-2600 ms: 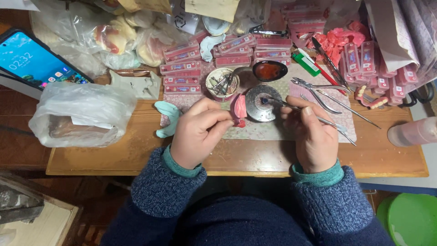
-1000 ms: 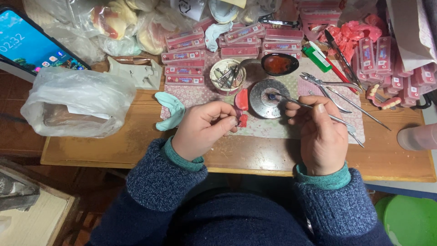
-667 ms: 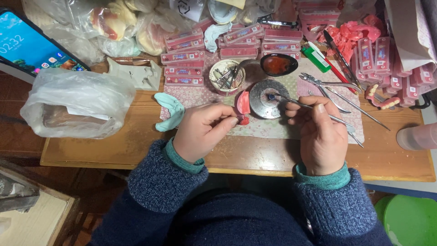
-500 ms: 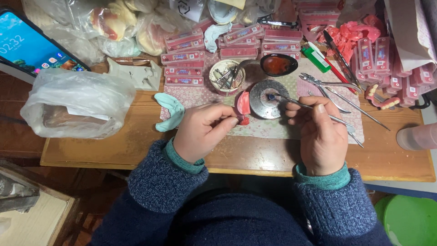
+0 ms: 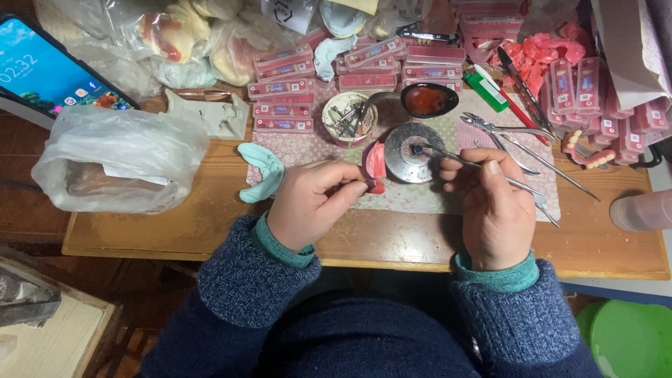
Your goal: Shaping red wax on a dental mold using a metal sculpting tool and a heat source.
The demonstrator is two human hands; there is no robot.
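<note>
- Left hand (image 5: 315, 203) pinches a pink wax piece (image 5: 376, 165), just left of the round metal dish (image 5: 413, 143).
- Right hand (image 5: 493, 206) grips a thin metal tool (image 5: 462, 163), tip over that dish.

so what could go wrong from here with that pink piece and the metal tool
The left hand pinches the pink wax piece only at its lower edge, so it might slip or crack under pressure. The thin metal tool in the right hand has its tip on the round metal dish, close to the left fingertips; a slip could jab them. Pliers and probes lie beside the right hand and could get knocked.
</note>
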